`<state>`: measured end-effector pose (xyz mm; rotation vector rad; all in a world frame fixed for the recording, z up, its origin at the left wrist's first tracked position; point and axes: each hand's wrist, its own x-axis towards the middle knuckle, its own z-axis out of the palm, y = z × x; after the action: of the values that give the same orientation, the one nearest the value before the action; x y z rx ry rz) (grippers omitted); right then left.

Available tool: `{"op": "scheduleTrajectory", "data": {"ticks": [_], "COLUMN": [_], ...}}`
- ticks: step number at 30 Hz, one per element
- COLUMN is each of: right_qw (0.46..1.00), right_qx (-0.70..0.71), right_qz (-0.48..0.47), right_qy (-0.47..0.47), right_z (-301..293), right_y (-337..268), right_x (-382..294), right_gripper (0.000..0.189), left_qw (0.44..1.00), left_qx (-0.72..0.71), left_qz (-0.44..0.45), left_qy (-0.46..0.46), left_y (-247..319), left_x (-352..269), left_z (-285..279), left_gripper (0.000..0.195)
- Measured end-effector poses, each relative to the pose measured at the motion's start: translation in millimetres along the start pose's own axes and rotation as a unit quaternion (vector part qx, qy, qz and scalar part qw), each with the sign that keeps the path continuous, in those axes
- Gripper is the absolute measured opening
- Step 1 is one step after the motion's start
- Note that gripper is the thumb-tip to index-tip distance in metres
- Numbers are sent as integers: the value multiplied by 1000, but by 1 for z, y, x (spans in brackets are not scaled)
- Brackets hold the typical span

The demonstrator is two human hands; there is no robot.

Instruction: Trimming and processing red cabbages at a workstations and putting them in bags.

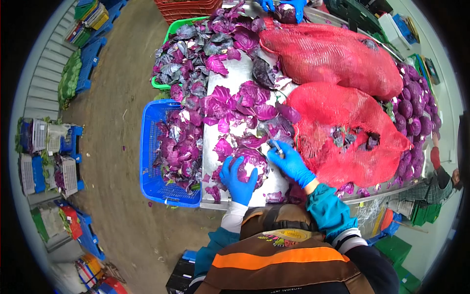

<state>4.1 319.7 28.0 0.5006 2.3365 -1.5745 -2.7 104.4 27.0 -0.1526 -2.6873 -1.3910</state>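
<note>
Spread over the near part of a red cabbage head (pixel 250 163), my left hand (pixel 238 182) in a blue glove steadies it on the metal table (pixel 238 70). My right hand (pixel 288 161), gloved too, grips a knife (pixel 276 146) just right of the cabbage; part of its blade blends into the leaves behind. Loose purple leaves (pixel 253 97) lie heaped beyond both hands. Close to my right hand is a red mesh sack (pixel 341 110) with a torn hole showing dark cabbage leaves.
Left of the table, a blue basket (pixel 147 183) and a green crate (pixel 161 85) hold leaves. A second mesh sack (pixel 330 51) lies farther back. Cabbages (pixel 415 106) are piled at right. Across the table are a co-worker's gloved hands (pixel 299 7); another person (pixel 435 187) stands far right.
</note>
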Motion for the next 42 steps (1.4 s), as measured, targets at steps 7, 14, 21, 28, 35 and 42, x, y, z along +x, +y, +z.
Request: {"op": "scheduleTrajectory", "data": {"ticks": [7, 14, 21, 28, 35, 42], "right_qw": [989, 994, 977, 968, 946, 967], "right_qx": [-145, 32, 164, -123, -303, -245], "right_qz": [9, 71, 135, -157, -111, -67], "right_qy": [13, -72, -33, 155, 6, 9], "right_z": [6, 1, 10, 13, 0, 1], "right_y": [-25, -24, -26, -12, -34, -35], "right_x": [2, 14, -19, -15, -27, -2], "right_gripper": [87, 67, 53, 48, 59, 50], "left_qw": [995, 995, 982, 983, 986, 986], "left_qx": [-45, -57, -13, -44, -36, -79], "left_qz": [-9, 15, -157, 12, 12, -15], "left_qy": [-84, -86, -107, -178, -164, -143], "left_y": [-19, -14, 8, -5, -6, -16], "left_x": [4, 7, -4, 24, 25, 23], "left_z": [-12, -7, -24, -14, -3, 2], "left_gripper": [90, 87, 103, 106, 102, 99]}}
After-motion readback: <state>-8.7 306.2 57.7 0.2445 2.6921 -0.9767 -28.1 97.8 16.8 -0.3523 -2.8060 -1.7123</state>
